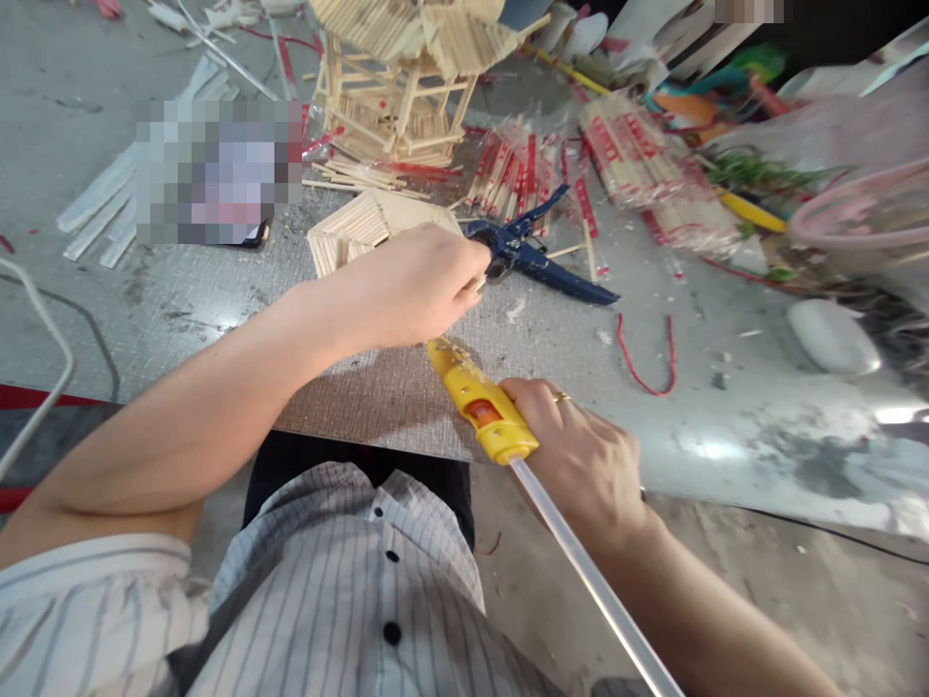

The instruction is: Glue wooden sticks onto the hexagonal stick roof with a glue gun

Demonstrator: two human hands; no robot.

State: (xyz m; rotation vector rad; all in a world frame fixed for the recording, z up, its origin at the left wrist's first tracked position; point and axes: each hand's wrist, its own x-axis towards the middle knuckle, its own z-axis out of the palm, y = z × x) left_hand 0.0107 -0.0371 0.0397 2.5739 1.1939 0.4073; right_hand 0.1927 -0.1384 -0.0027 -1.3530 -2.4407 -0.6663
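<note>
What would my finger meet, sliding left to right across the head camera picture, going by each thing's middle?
White cord → left hand → yellow glue gun → right hand → red string → white rounded thing.

On the grey surface (726, 407), a phone (230, 194) lies to the left, its screen blurred, and a white cable (56, 329) loops at the far left. To the right, a red string (672, 353) curves in an open U. A rounded white object (833, 336) sits near a pink basket (856, 237), partly out of view, with green strands (762, 174) and a yellow handle (755, 210) just beside it.
</note>
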